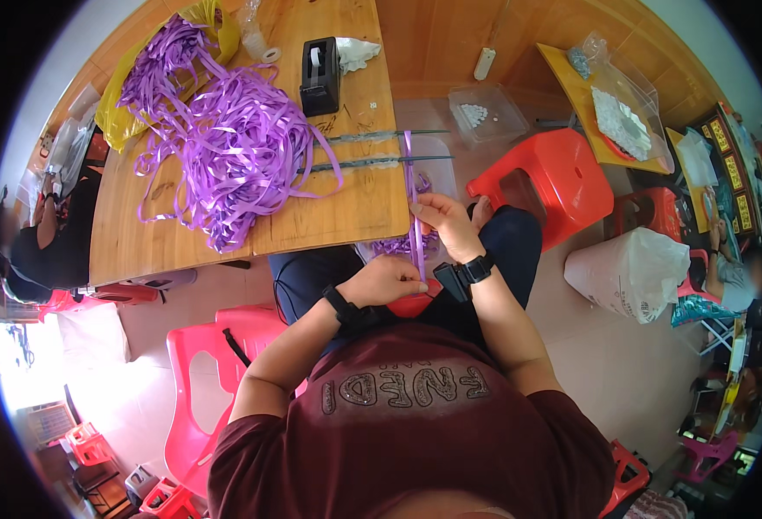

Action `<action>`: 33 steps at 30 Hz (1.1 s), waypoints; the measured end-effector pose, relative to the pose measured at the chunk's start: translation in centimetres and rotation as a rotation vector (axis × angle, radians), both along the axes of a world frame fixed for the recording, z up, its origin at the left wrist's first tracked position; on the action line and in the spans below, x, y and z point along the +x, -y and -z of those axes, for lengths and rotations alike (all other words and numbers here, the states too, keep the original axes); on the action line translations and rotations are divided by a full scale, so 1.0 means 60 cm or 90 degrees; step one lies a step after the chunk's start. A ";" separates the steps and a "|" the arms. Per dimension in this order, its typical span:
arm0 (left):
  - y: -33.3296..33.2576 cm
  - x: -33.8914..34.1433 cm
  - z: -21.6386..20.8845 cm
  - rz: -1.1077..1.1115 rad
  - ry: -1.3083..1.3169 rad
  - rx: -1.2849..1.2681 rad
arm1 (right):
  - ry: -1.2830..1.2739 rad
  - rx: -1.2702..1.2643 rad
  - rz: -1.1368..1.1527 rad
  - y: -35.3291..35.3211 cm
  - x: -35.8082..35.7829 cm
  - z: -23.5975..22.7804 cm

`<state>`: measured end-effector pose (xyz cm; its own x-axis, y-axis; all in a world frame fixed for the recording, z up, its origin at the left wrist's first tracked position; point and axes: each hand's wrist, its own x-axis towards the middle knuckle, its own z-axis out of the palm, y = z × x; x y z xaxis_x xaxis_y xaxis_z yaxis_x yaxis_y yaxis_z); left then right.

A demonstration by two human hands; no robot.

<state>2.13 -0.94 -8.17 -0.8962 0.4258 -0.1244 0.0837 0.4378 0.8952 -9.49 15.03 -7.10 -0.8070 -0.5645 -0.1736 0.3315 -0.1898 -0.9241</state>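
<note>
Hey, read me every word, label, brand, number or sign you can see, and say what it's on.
Maroon shirt: large grey lettering across the front; I'm not copying out its wording.
White sack on the floor: print too small to read.
Yellow panels at far right: markings too small and blurred.
Purple ribbon: no lettering visible.

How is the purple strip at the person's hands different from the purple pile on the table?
The held strip runs nearly straight, while the ribbon pile is a tangle of loops. The held strip is narrow; the ribbon pile spreads broadly. The left hand pinches the held strip, while the ribbon pile lies on the wooden table, untouched by either hand. Both are purple.
</note>
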 end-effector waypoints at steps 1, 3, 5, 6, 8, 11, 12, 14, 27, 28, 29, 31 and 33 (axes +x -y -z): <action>-0.001 0.001 -0.004 0.004 0.003 0.030 | -0.012 0.006 -0.013 0.000 -0.003 0.001; -0.001 0.000 -0.013 0.006 0.126 0.064 | -0.014 0.003 -0.022 0.002 -0.011 0.002; -0.004 0.000 -0.019 0.009 0.248 0.096 | -0.018 0.000 -0.029 0.007 -0.021 0.000; -0.007 0.002 -0.016 0.012 0.265 0.144 | -0.021 0.005 -0.018 0.013 -0.027 -0.002; -0.009 0.003 -0.009 0.015 0.280 0.191 | -0.026 0.008 -0.007 0.027 -0.040 -0.005; -0.013 0.001 0.001 0.045 0.349 0.171 | -0.024 -0.005 0.077 0.043 -0.059 -0.009; -0.020 0.003 0.004 0.067 0.382 0.199 | -0.025 -0.006 0.077 0.043 -0.063 -0.011; -0.026 0.003 0.001 0.086 0.414 0.229 | -0.048 -0.026 0.125 0.043 -0.068 -0.016; -0.019 0.018 -0.041 0.182 0.325 0.099 | -0.079 0.094 -0.034 -0.017 0.002 -0.023; -0.017 0.018 -0.041 0.174 0.343 0.104 | -0.077 0.094 -0.080 -0.023 0.015 -0.026; -0.016 0.017 -0.046 0.167 0.355 0.098 | -0.074 0.109 -0.097 -0.032 0.028 -0.031; -0.017 0.020 -0.039 0.156 0.382 0.138 | -0.128 0.170 -0.124 -0.049 0.055 -0.049; -0.018 0.022 -0.036 0.144 0.412 0.190 | -0.160 0.204 -0.165 -0.066 0.070 -0.022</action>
